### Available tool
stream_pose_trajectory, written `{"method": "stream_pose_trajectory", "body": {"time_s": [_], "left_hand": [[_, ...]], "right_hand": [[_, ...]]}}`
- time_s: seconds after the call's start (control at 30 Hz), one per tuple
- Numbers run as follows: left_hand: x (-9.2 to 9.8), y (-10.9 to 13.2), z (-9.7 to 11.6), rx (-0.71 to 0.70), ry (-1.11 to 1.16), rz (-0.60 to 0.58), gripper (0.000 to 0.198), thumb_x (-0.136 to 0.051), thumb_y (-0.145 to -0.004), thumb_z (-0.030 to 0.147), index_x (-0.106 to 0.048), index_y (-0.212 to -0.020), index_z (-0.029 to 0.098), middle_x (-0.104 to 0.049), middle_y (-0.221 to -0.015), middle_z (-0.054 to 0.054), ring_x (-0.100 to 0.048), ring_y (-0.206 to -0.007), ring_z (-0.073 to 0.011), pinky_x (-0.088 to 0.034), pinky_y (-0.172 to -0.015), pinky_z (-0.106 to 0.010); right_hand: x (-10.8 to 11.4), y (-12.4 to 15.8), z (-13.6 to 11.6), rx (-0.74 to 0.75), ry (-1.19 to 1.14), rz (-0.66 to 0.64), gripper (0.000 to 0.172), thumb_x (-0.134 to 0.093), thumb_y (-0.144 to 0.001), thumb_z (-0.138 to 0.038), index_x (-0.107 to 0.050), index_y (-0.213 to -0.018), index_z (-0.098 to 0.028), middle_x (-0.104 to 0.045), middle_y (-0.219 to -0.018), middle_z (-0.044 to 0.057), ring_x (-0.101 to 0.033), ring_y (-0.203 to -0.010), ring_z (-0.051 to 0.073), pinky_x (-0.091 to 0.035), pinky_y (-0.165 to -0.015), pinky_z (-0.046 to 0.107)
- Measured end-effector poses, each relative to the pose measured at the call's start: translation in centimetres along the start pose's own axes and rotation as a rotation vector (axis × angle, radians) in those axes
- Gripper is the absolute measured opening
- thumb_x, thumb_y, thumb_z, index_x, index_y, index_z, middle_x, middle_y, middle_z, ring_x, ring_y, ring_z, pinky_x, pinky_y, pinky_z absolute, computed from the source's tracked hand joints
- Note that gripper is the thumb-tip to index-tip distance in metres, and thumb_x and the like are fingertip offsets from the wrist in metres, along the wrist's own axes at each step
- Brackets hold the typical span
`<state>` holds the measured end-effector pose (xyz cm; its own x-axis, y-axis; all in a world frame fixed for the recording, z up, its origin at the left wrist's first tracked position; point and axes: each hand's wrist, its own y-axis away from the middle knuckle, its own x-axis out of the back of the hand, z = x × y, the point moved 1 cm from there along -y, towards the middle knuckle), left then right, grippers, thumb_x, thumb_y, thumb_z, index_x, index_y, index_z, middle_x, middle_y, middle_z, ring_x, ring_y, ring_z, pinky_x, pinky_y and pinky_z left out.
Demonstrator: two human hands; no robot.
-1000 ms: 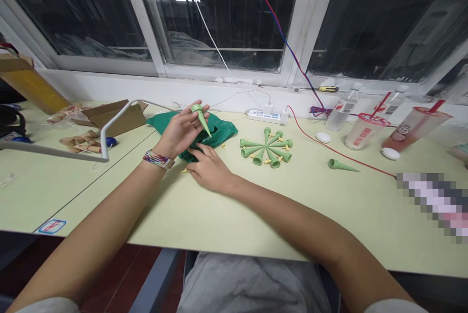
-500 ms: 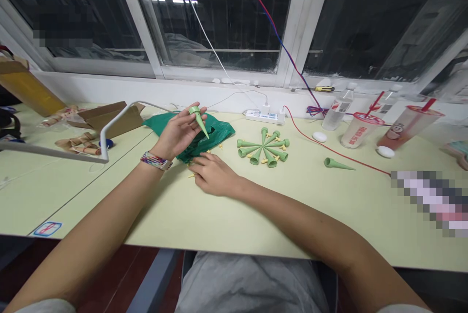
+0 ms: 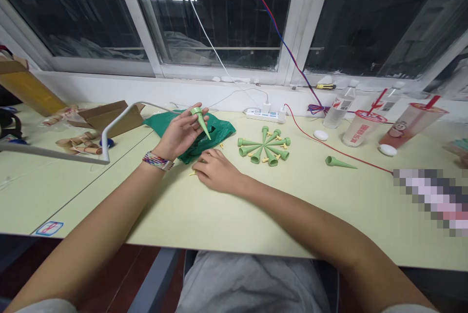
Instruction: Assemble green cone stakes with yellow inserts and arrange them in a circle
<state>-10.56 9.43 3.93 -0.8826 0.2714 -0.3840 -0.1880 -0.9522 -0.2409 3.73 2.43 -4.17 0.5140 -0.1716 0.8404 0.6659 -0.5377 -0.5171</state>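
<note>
My left hand is raised over a crumpled green plastic bag, its fingers closed round a green plastic plant-watering spike that points down. Below it, my right hand is on the table with fingers curled down; whatever they hold is hidden. A small yellow plastic valve shows beside those fingertips, and another yellow valve lies near the bag. Several more green spikes lie in a ring, tips inward, with yellow valves on them. One single spike lies apart to the right.
At the back stands a power strip with a red cable running right. Drink cups, bottles and white oval objects occupy the right. On the left are a grey metal bar, a cardboard box and wooden pieces.
My right hand has shifted slightly, its fingers drawn closer together at the yellow valves. My left hand still holds the spike, almost unmoved.
</note>
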Motion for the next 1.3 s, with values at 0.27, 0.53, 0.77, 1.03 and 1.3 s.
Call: {"method": "stream_pose_trajectory", "body": {"time_s": [0.27, 0.53, 0.77, 1.03, 1.3], "left_hand": [[-1.1, 0.5, -1.1, 0.059, -0.017, -0.082, 0.038, -0.071, -0.087, 0.009, -0.072, -0.124, 0.017, -0.071, -0.134, -0.012, -0.074, -0.097, -0.0171, -0.059, -0.089, -0.028], [-1.4, 0.9, -1.5, 0.077, -0.035, -0.074, 0.04, -0.076, -0.083, 0.01, -0.074, -0.122, 0.016, -0.072, -0.132, -0.011, -0.074, -0.095, -0.0154, -0.059, -0.088, -0.026], [-2.8, 2.1, -2.8, 0.179, -0.038, -0.205, 0.039, -0.08, -0.084, 0.019, -0.075, -0.123, 0.018, -0.073, -0.128, -0.01, -0.073, -0.097, -0.0179, -0.058, -0.086, -0.026], [-4.4, 3.5, -3.8, 0.272, 0.04, -0.268, 0.045, -0.084, -0.08, 0.021, -0.076, -0.124, 0.019, -0.076, -0.102, -0.006, -0.07, -0.086, -0.0146, -0.056, -0.08, -0.023], [-4.6, 3.7, -3.9, 0.286, 0.057, -0.274, 0.043, -0.085, -0.079, 0.019, -0.077, -0.121, 0.018, -0.073, -0.085, -0.003, -0.066, -0.075, -0.0126, -0.055, -0.076, -0.023]], "right_hand": [[1.9, 3.7, 0.4, 0.002, -0.043, 0.052, 0.024, -0.055, -0.101, -0.022, -0.073, -0.117, -0.022, -0.065, -0.125, 0.011, -0.047, -0.131, 0.027, -0.038, -0.114, 0.045], [1.9, 4.0, 0.3, 0.142, -0.043, 0.084, 0.023, -0.053, -0.104, -0.023, -0.075, -0.097, -0.021, -0.071, -0.117, 0.008, -0.046, -0.135, 0.028, -0.039, -0.114, 0.044], [3.5, 6.8, -0.7, 0.107, -0.167, 0.054, 0.017, -0.058, -0.102, -0.019, -0.073, -0.106, -0.022, -0.071, -0.102, 0.007, -0.059, -0.103, 0.022, -0.047, -0.097, 0.039], [5.7, 9.0, 0.3, -0.214, -0.339, 0.038, 0.013, -0.067, -0.09, -0.008, -0.073, -0.087, -0.019, -0.068, -0.087, 0.004, -0.06, -0.09, 0.019, -0.048, -0.087, 0.033], [4.1, 7.8, -1.4, -0.383, -0.251, 0.094, 0.016, -0.078, -0.087, -0.034, -0.071, -0.088, -0.019, -0.064, -0.088, 0.004, -0.056, -0.091, 0.022, -0.047, -0.088, 0.037]]}}
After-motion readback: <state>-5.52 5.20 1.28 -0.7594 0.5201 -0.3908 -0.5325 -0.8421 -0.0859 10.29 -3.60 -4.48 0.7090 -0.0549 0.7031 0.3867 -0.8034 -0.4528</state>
